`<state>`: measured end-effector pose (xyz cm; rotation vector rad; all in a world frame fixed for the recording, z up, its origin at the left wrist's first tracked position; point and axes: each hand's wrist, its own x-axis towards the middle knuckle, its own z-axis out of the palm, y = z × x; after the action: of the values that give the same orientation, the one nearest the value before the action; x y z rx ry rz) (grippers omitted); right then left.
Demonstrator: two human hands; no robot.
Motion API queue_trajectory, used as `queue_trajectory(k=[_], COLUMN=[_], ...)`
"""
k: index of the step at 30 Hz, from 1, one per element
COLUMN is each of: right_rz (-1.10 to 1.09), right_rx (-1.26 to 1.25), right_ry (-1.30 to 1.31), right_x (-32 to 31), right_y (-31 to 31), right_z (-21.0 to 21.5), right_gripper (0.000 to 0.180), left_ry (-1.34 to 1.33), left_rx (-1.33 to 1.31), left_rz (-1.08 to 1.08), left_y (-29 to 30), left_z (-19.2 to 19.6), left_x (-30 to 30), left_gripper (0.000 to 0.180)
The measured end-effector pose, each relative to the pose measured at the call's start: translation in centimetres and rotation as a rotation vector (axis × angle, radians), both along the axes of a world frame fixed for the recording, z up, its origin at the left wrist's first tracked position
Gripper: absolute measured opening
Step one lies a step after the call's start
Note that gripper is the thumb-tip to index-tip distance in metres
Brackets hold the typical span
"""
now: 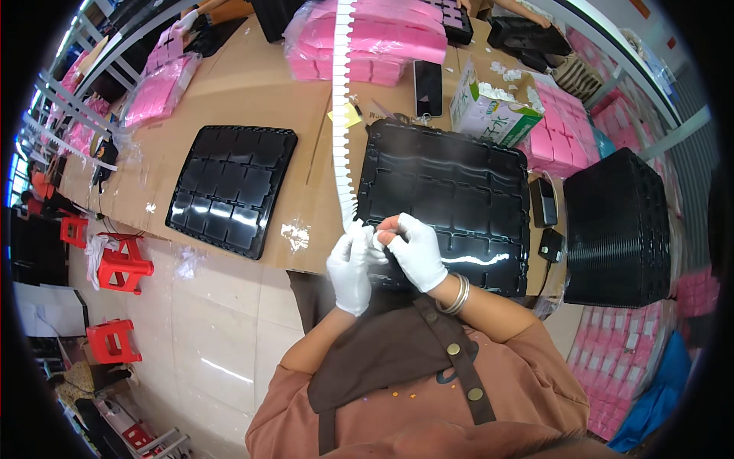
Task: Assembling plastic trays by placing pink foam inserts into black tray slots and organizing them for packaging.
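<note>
Cardboard-covered worktable seen from above, two white-gloved hands brought together at its near edge.

A large black moulded tray is laid before the person. Over its near-left corner, the end of a long white notched strip is pinched by the left hand and right hand, fingertips clamped close. The strip could probably tear if tugged unevenly.
</note>
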<state>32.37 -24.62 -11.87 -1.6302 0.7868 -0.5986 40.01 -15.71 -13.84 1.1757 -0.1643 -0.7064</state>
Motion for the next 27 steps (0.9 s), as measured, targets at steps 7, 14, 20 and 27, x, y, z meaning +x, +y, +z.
queue_trajectory(k=[7,14,20,27], right_rz=[-0.109,-0.335,-0.12,-0.16], right_rx=[-0.295,-0.384,-0.799,-0.863], right_ry=[-0.207,0.236,0.738,0.742], right_x=[-3.5,-19.2,-20.8,-20.2], right_y=[-1.3,-10.2,-5.8,-5.7], right_z=[2.0,0.9,-1.8,-1.9], right_gripper=[0.015,0.005,0.013,0.015], left_ry=[0.001,-0.223,-0.326,-0.316], left_rx=[-0.201,0.008,0.082,0.072], left_rz=[-0.012,0.007,-0.005,-0.003], left_y=[-1.2,-0.6,-0.7,-0.9], left_z=[-0.1,-2.4,-2.8,-2.9], left_x=[1.7,3.3,2.7,2.4], left_gripper=[0.025,0.027,0.027,0.026])
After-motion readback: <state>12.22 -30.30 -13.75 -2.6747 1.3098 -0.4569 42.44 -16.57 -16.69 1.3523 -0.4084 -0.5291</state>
